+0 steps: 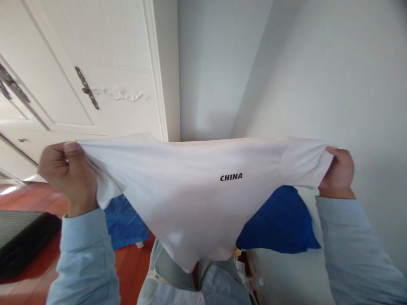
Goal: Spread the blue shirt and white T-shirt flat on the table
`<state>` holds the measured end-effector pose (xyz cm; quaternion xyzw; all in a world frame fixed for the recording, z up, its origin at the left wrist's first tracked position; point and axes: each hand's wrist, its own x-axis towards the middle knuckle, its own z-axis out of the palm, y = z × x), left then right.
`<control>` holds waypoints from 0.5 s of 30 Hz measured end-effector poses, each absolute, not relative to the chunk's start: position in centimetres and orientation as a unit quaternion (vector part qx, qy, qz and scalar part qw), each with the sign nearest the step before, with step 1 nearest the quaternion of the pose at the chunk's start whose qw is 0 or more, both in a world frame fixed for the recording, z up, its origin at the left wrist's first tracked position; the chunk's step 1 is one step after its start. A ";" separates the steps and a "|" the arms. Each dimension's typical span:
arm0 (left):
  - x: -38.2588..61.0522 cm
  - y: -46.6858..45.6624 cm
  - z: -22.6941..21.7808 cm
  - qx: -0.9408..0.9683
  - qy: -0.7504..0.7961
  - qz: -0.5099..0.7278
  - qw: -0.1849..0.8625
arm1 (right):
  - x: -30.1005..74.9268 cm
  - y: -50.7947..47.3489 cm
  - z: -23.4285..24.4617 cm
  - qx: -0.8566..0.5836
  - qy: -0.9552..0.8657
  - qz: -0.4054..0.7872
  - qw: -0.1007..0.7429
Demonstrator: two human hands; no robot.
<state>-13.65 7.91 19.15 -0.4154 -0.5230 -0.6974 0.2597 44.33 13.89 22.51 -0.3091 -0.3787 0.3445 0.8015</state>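
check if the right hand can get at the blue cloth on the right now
Probably not without letting go: the right hand grips a sleeve of the white CHINA T-shirt, which overlaps part of the blue cloth, though the rest looks uncovered.

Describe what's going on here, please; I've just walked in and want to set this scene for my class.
A person is holding a white T-shirt spread out in front of them, the left hand gripping one sleeve and the right hand the other. It is pulled taut across the top and hangs loose below, with black "CHINA" lettering showing. Blue fabric shows behind it on both sides.
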 end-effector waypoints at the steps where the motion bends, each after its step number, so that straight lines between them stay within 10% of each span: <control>1: -14.3 8.6 19.4 -0.418 -0.519 -0.695 0.270 | 44.3 14.7 22.8 -0.299 -0.391 0.353 0.796; 15: -16.1 22.8 7.1 -0.636 -0.752 -0.161 -0.058 | 41.8 25.8 7.9 -0.697 -0.337 0.451 0.443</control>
